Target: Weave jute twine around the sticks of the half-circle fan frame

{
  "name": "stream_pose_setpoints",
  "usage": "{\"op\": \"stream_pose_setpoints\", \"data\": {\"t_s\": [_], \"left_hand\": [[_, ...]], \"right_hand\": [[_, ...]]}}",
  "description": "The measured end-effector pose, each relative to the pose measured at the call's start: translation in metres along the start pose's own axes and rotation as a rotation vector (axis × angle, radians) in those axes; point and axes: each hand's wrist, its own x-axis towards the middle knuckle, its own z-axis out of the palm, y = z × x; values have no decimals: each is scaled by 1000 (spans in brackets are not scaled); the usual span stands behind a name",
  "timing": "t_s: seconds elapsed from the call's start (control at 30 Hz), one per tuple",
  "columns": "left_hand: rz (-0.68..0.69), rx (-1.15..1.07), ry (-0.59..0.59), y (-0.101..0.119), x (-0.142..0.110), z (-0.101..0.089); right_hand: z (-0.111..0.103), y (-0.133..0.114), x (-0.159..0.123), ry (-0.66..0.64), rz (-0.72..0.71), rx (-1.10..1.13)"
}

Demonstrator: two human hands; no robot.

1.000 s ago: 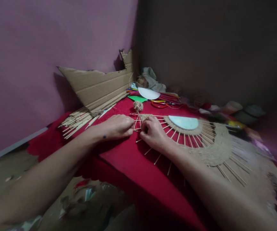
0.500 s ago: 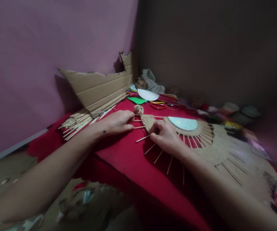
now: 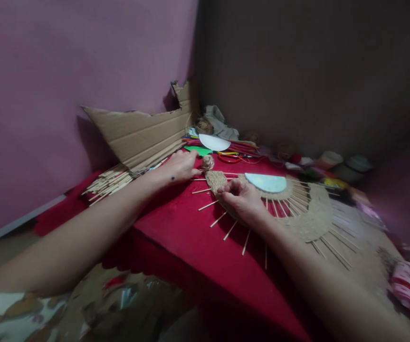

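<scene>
A half-round fan of thin wooden sticks (image 3: pixel 219 219) lies on the red cloth, with jute twine woven through it in a wide band (image 3: pixel 320 213). A pale blue half-disc (image 3: pixel 267 182) sits at its centre. My right hand (image 3: pixel 243 197) pinches the left part of the weave, thumb and forefinger together. My left hand (image 3: pixel 179 166) is closed at the end of the uppermost stick, beside a small ball of twine (image 3: pixel 208 162); exactly what its fingertips grip is hidden.
Torn cardboard (image 3: pixel 144 133) leans on the wall behind a bundle of loose sticks (image 3: pixel 110 184). Red-handled scissors (image 3: pixel 228 157), a white half-disc (image 3: pixel 214 142) and green paper (image 3: pixel 199 150) lie at the back. A pink object (image 3: pixel 409 287) is at right; the table edge is near me.
My left hand has moved up and away from the lower stick ends toward the twine ball. My right hand stays at the weave. The whole view has shifted slightly.
</scene>
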Motion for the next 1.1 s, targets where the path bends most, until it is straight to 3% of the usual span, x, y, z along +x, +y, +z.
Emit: {"op": "stream_pose_setpoints", "data": {"t_s": [0.2, 0.3, 0.43, 0.53, 0.7, 0.77, 0.87, 1.0, 1.1], "left_hand": [[-18, 73, -89, 15, 23, -1], [-66, -4, -48, 21, 33, -2], [-9, -323, 46, 30, 40, -7], [19, -657, 34, 36, 42, -15], [-21, -1199, -270, 38, 44, -29], [-23, -1240, -379, 34, 43, -35], [-63, -1209, -449, 23, 40, -42], [-94, -1235, -378, 9, 37, -46], [-114, -1308, -301, 15, 38, -44]], "right_hand": [[1, 1, 0, -3, -63, -63], [3, 6, 1, -4, -77, -10], [5, 13, 3, -4, -109, 2], [5, 12, 3, -7, -94, 9], [5, 5, 1, -10, -74, 4], [6, 4, 2, -12, -63, 5], [7, 4, 2, -15, -37, -6], [7, 4, 3, -33, -17, -14], [7, 5, 3, -37, -28, 0]]}}
